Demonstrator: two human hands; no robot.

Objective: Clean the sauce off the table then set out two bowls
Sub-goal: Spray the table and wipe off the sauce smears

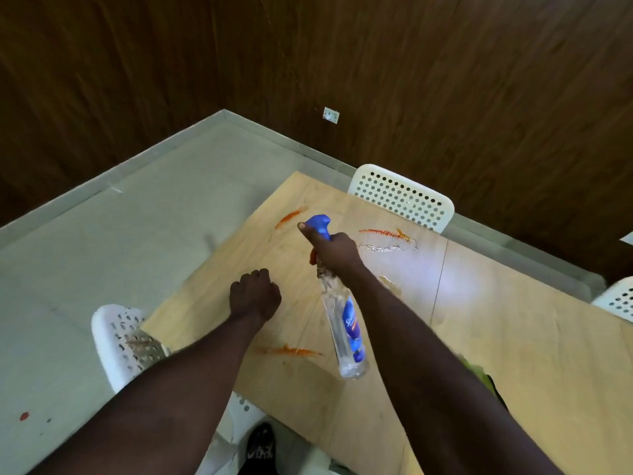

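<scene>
Gripping the spray bottle [344, 334], right hand [334, 250] hides its neck.

1. The tilted spray bottle [344, 323] hangs above the middle of the table [531, 354], barring the gap between the forearms.
2. The far chair [402, 197] and the left chair [118, 341] hem those edges.
3. Bare wood on the right gives passage.

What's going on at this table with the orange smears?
A person's right hand grips a clear spray bottle by its blue trigger head, aimed at the wooden table. The left hand is curled in a fist over the tabletop. Several orange sauce streaks are not yet wiped; a wet patch lies beside one far streak.
</scene>
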